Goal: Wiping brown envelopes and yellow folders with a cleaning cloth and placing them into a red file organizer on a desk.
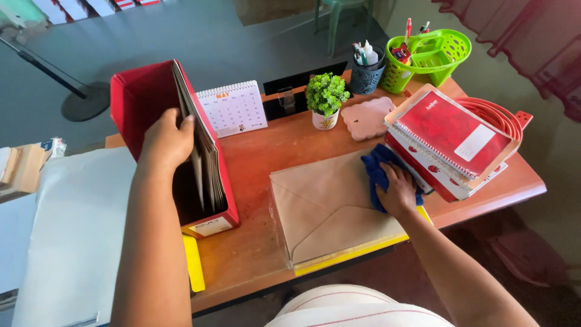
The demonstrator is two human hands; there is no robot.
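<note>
My left hand (166, 140) reaches into a red file box (142, 97) at the left of the wooden desk (254, 242), its fingers gripping the papers (206, 163) that stand inside. My right hand (398, 192) presses a blue cloth (376, 166) down on a large brown envelope (321, 200), which lies on a yellow folder (351, 254) near the desk's front edge. The cloth touches the edge of a stack of red spiral notebooks (454, 136).
At the back stand a small desk calendar (233, 109), a potted green plant (325, 100), a pink scalloped coaster (366, 118), a dark pen cup (366, 69) and a lime green basket (433, 54). Pale sheets (78, 230) lie to the left. A fan base (85, 100) sits on the floor.
</note>
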